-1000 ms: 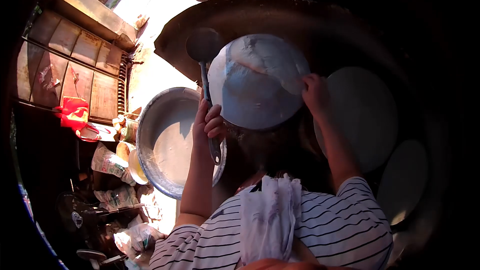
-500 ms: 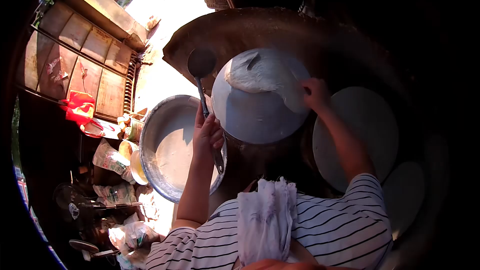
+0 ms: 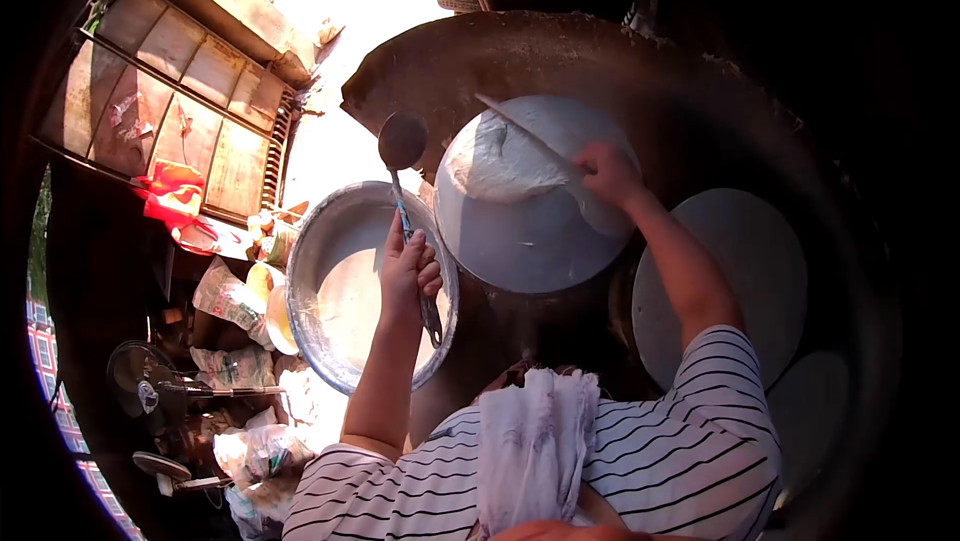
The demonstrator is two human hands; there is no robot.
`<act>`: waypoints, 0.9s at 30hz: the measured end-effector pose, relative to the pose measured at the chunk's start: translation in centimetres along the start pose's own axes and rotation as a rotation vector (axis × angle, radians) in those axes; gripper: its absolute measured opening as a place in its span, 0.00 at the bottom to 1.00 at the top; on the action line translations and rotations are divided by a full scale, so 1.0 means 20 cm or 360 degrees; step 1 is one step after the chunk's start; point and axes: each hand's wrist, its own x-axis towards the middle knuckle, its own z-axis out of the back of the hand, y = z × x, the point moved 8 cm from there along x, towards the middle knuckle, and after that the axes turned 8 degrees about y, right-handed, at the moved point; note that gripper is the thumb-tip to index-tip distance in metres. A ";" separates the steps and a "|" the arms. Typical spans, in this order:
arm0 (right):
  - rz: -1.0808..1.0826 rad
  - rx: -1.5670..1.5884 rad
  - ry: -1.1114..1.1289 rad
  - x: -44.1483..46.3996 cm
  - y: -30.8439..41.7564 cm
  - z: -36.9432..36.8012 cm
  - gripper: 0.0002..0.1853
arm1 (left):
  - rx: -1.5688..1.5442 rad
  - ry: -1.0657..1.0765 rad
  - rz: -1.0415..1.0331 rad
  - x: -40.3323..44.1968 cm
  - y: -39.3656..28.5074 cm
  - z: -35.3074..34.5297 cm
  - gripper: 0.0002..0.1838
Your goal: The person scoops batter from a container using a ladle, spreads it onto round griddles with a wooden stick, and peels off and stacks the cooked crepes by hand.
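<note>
My left hand (image 3: 408, 266) is closed round the handle of a ladle (image 3: 402, 141), its dark round bowl raised past the rim of a wide metal basin (image 3: 322, 226). Pale material lies in the basin. Over the right part of a round griddle (image 3: 530, 256), my right hand (image 3: 607, 173) grips a thin, straight stick (image 3: 522, 129), which slants up and left across a white, batter-like mass (image 3: 505, 169). That mass covers the griddle's upper left, with a thinner smear towards my right hand. Whether the stick touches it I cannot tell.
A second round plate (image 3: 735, 281) lies to the right, with another disc (image 3: 810, 411) in shadow below it. A brown curved surface (image 3: 540, 51) surrounds the griddle. Bags (image 3: 230, 296) and a fan (image 3: 140, 381) stand at the left, below a tiled panel (image 3: 200, 71).
My right hand has moved a little left and up; the stick now shows clearly across the white mass. My left hand still holds the ladle in nearly the same place.
</note>
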 end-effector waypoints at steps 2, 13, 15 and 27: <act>0.0171 0.0060 0.0071 -0.06 0.20 -0.07 0.15 | 0.0006 -0.0038 -0.0015 -0.02 0.01 0.00 0.28; 0.0351 0.0199 0.0263 0.03 0.19 -0.09 0.18 | 0.0029 -0.0002 -0.0048 -0.01 -0.05 -0.03 0.28; 0.0289 0.0307 0.0549 -0.15 0.29 -0.10 0.19 | 0.0129 0.0002 -0.0009 -0.10 -0.07 0.02 0.29; -0.0227 0.0791 0.0958 -0.33 0.15 0.03 0.20 | -0.0358 0.0235 0.0118 -0.13 -0.12 0.07 0.23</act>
